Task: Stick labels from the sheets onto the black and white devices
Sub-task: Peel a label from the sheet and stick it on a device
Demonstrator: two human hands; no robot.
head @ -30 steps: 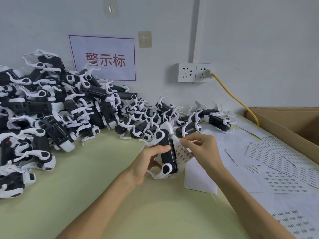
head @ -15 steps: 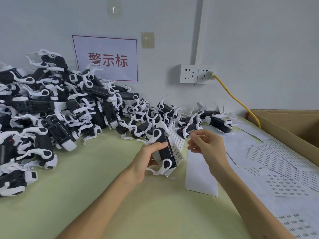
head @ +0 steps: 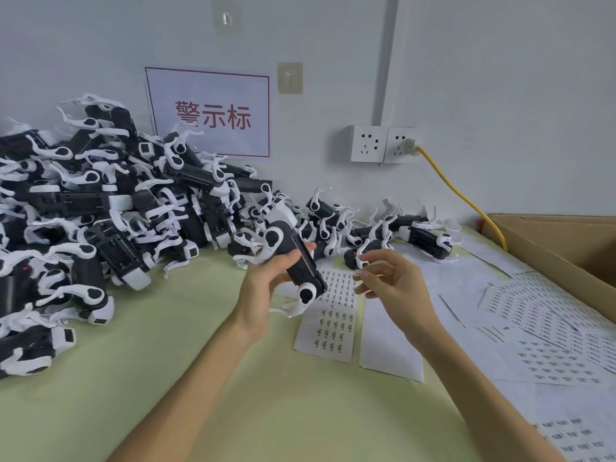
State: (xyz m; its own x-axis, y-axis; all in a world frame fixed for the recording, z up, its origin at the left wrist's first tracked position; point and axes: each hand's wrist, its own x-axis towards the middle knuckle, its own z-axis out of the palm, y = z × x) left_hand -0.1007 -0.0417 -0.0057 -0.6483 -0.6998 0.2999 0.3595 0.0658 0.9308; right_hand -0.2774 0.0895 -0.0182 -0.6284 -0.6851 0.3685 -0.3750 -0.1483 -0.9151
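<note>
Item: black and white device, gripped round its body by the left hand and held off the table.
Long axis: slants from far-left down to near-right.
Location: just left of the right hand, whose fingers do not touch it.
Right fingers: half-curled (any label pinched is too small to tell).
Label sheet: below both.

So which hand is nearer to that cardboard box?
Right. The right hand is raised above the label sheets, left of the cardboard box; the left hand, gripping a black and white device, is farther left.
</note>
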